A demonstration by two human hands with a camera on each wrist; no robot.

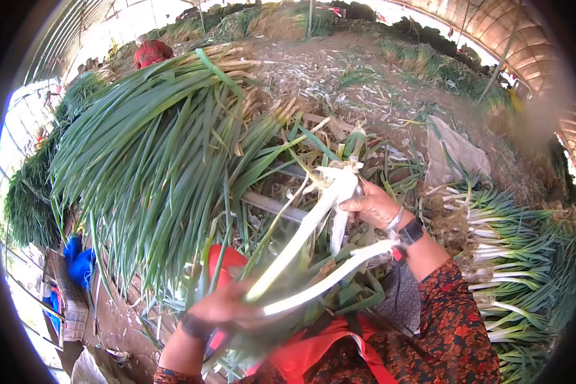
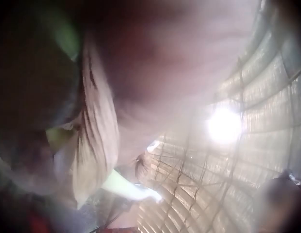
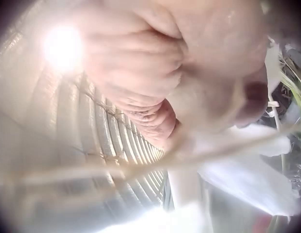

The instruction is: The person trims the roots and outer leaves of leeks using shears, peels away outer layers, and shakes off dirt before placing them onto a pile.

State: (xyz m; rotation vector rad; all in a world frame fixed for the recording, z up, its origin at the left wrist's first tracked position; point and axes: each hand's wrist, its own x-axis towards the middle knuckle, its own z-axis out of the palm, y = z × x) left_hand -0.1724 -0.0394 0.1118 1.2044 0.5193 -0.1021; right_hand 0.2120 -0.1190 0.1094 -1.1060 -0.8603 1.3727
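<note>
My left hand (image 1: 227, 304) grips the green part of large green onions, slightly blurred. Two white stalks fan out from it toward the right: an upper green onion (image 1: 301, 233) and a lower green onion (image 1: 333, 278). At the root end of the upper one, my right hand (image 1: 374, 208) has its thumb and fingers around the white base, where loose pale skin (image 1: 339, 230) hangs down. Curled fingers (image 3: 141, 92) show close up in the right wrist view beside white skin (image 3: 247, 179). In the left wrist view, a wrinkled pale sheath (image 2: 97, 131) lies against the hand.
A big heap of green onions (image 1: 153, 147) lies at the left, over a metal frame (image 1: 275, 206). Cleaned green onions (image 1: 499, 256) lie in a row at the right. A pale sack (image 1: 454, 153) sits behind on the littered ground. Another person in red (image 1: 152, 52) is far off.
</note>
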